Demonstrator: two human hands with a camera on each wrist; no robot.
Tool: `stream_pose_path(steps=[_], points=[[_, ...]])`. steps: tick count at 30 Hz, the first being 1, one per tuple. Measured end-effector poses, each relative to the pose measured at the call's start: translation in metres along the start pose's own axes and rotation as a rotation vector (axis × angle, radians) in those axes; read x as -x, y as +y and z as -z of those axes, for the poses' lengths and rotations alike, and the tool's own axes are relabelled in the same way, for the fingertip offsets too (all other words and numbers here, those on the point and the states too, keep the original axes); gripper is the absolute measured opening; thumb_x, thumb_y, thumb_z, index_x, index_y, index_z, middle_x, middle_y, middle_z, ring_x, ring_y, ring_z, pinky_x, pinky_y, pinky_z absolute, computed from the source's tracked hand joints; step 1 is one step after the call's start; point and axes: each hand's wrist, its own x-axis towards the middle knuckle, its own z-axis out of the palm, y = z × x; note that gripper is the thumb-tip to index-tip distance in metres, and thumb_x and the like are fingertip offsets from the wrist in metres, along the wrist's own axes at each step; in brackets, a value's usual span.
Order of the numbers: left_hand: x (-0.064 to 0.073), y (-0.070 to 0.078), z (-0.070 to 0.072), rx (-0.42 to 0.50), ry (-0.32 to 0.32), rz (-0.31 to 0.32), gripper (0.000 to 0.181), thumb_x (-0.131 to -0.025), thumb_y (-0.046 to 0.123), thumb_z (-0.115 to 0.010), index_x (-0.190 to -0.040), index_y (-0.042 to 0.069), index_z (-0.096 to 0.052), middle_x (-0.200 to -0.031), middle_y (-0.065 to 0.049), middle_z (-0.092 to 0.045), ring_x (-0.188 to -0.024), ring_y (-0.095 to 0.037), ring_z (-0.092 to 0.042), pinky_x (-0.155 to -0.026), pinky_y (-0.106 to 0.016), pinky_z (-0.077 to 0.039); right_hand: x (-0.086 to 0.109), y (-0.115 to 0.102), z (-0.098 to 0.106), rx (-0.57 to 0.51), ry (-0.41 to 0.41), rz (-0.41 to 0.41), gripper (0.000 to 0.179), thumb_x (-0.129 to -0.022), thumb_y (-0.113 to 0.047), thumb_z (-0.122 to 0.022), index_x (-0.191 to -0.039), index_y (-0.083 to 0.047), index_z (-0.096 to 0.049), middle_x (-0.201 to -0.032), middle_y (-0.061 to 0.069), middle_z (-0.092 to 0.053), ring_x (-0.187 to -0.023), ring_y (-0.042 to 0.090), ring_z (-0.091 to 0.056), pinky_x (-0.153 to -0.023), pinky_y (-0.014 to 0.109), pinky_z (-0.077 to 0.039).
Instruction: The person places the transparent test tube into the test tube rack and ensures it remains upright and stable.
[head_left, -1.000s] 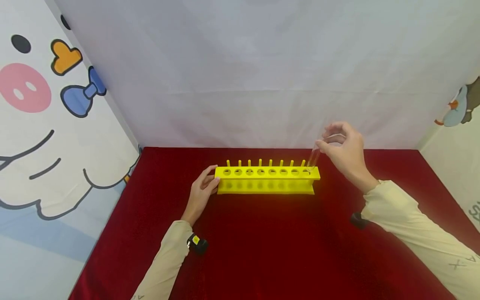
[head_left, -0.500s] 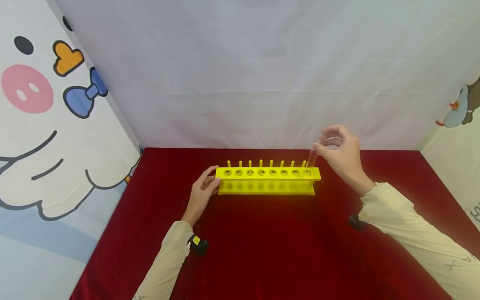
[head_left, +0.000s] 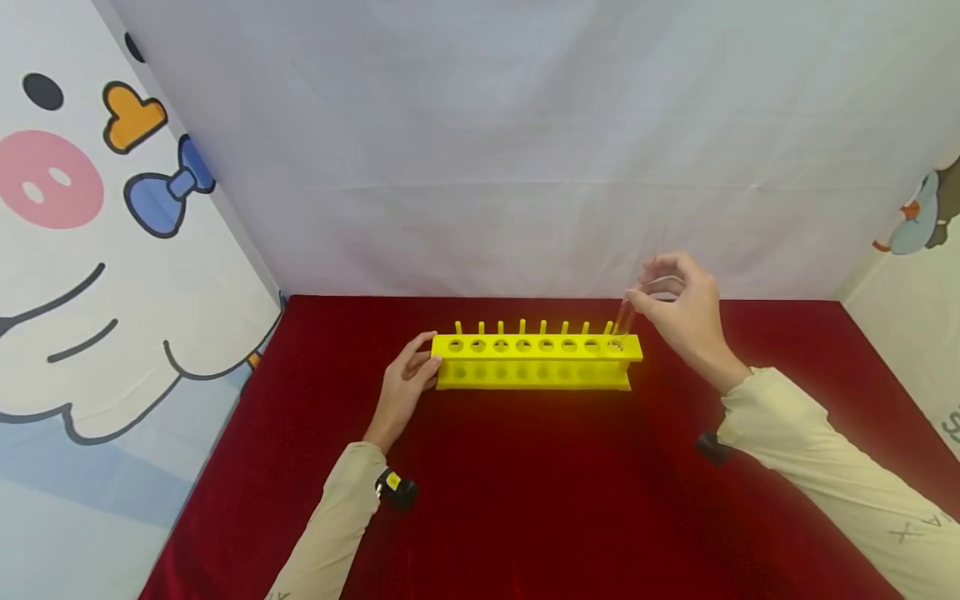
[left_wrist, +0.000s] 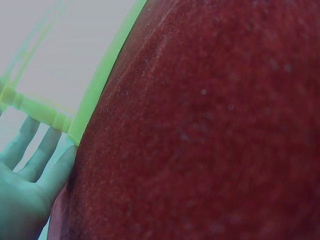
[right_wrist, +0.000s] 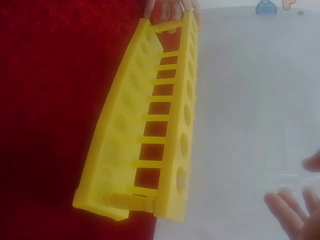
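A yellow test tube rack [head_left: 534,375] stands on the red cloth, its top board pierced by a row of holes with pegs behind. My left hand [head_left: 401,379] holds its left end, the thumb in front; the left wrist view has those fingers [left_wrist: 42,155] against the end post. My right hand [head_left: 686,308] pinches a clear glass test tube [head_left: 623,318] between thumb and fingertips. The tube leans slightly, its rounded bottom in the rightmost hole. In the right wrist view the tube's tip [right_wrist: 183,181] shows at that hole; the rest is nearly invisible against the pale background.
Red cloth [head_left: 525,500] covers the table around the rack. Behind it hangs a pale curtain [head_left: 487,167]. A cartoon-printed panel [head_left: 82,275] rises on the left, and another printed panel [head_left: 911,292] on the right.
My right hand has moved a little left and down, bringing the tube's bottom into the rightmost hole. During the last half second it barely moves. My left hand stays on the rack's end.
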Motion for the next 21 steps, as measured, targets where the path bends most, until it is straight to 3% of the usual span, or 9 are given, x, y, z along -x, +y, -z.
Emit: stream_pose_path(steps=[5, 12, 21], points=[[0.0, 0.0, 0.0, -0.002, 0.002, 0.008, 0.046, -0.096, 0.021, -0.057, -0.14, 0.017, -0.045, -0.125, -0.021, -0.055, -0.114, -0.039, -0.054, -0.093, -0.05, -0.045, 0.002, -0.002, 0.0, 0.012, 0.003, 0.004, 0.029, -0.083, 0.002, -0.067, -0.107, 0.011, -0.053, -0.097, 0.027, -0.057, -0.077, 0.003, -0.06, -0.069, 0.011, -0.048], [-0.001, -0.002, 0.0, -0.004, 0.001, 0.011, 0.05, -0.097, 0.02, -0.056, -0.143, 0.011, -0.041, -0.125, -0.023, -0.055, -0.114, -0.039, -0.054, -0.092, -0.051, -0.045, 0.005, -0.001, -0.003, 0.057, 0.007, -0.008, 0.032, -0.083, 0.001, -0.067, -0.109, 0.012, -0.053, -0.097, 0.025, -0.058, -0.079, 0.0, -0.059, -0.069, 0.01, -0.047], [-0.011, -0.03, 0.005, 0.006, 0.024, 0.012, 0.049, -0.094, 0.032, -0.06, -0.14, 0.025, -0.045, -0.124, -0.015, -0.058, -0.112, -0.03, -0.057, -0.091, -0.045, -0.048, 0.004, -0.001, -0.004, 0.052, 0.009, -0.015, 0.032, -0.083, 0.001, -0.068, -0.11, 0.012, -0.053, -0.097, 0.025, -0.058, -0.08, 0.001, -0.058, -0.07, 0.01, -0.047]])
